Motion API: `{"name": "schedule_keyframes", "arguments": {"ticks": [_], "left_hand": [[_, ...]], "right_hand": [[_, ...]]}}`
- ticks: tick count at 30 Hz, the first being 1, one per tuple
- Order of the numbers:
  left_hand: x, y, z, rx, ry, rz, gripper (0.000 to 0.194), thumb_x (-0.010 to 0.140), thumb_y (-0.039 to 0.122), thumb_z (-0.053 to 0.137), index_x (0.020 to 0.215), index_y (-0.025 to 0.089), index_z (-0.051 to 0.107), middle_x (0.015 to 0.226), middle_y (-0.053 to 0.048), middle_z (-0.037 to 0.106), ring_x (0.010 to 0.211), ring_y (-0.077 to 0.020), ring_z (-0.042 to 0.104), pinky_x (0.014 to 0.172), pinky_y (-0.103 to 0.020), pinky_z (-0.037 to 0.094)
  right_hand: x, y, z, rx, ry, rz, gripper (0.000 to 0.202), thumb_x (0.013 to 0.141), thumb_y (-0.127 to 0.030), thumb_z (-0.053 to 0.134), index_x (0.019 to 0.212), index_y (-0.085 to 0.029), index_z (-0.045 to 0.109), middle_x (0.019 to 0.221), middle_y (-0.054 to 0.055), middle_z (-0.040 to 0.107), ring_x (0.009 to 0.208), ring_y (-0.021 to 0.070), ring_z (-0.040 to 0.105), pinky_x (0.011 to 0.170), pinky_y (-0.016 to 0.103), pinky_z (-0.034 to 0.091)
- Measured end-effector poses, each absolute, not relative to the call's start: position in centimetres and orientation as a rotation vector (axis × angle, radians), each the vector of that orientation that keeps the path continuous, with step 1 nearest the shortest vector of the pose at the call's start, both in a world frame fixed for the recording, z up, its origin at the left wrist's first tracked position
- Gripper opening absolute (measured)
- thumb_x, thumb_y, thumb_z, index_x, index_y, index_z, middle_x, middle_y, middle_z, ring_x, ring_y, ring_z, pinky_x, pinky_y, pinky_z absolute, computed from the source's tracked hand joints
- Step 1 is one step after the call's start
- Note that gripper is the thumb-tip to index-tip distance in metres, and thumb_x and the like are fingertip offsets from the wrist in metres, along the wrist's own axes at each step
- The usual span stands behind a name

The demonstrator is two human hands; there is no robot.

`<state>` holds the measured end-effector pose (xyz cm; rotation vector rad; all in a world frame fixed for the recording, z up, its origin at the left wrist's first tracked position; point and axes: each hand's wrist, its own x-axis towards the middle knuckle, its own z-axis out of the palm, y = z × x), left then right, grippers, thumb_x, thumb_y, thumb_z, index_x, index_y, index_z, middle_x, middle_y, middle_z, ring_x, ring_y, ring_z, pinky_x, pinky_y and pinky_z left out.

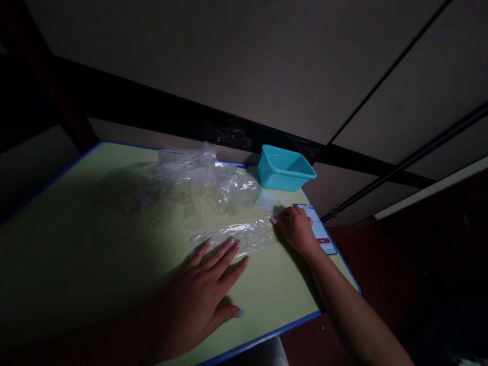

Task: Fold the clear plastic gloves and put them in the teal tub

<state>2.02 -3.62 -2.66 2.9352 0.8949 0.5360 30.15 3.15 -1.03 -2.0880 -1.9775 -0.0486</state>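
In front of the blue tub [282, 180], splayed left hand [200, 292] apparently steadies clear bag [252, 234]; right hand [298, 230] pinches its end.

Tabletop [122, 244] free leftward, plastic [202, 168], bin [282, 179] beyond

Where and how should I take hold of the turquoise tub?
Probably best to take the tub by the near long side of its rim, reaching from the near side and above with your right hand, the nearer one. It stands upright with its open top facing up, so the rim could be pinched inside and out. Crumpled plastic lies to its left.
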Motion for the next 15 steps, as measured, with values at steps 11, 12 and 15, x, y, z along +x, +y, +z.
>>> {"name": "schedule_keyframes", "arguments": {"ticks": [11, 12, 15], "left_hand": [[2.1, -3.7, -2.6, 2.967, 0.902, 0.591, 0.064, 0.088, 0.058, 0.052, 0.142, 0.027, 0.041, 0.152, -0.008, 0.035, 0.140, -0.0304, 0.031, 0.113, -0.049, 0.020], [2.1, -3.8, -2.6, 2.980, 0.904, 0.601, 0.064, 0.087, 0.058, 0.053, 0.142, 0.026, 0.042, 0.152, -0.008, 0.035, 0.139, -0.0304, 0.031, 0.113, -0.049, 0.020], [2.2, -3.9, -2.7, 3.019, 0.943, 0.633, 0.068, 0.087, 0.059, 0.052, 0.141, 0.021, 0.042, 0.151, -0.011, 0.036, 0.139, -0.0303, 0.033, 0.113, -0.046, 0.018]], "right_hand": [[29.6, 2.5, -0.6, -1.955, -1.962, -0.137, 0.031, 0.087, -0.039, 0.056, 0.109, -0.018, 0.057, 0.114, 0.013, 0.060, 0.109, 0.0318, 0.050, 0.086, 0.044, 0.037], [29.3, 2.2, -0.3, -1.883, -1.982, -0.155, 0.033, 0.089, -0.040, 0.054, 0.112, -0.017, 0.056, 0.117, 0.014, 0.059, 0.111, 0.0317, 0.049, 0.088, 0.045, 0.037], [28.0, 1.0, 0.3, -1.636, -2.143, -0.118, 0.043, 0.092, -0.042, 0.046, 0.125, -0.015, 0.049, 0.132, 0.017, 0.051, 0.124, 0.0305, 0.043, 0.101, 0.049, 0.031]]}}
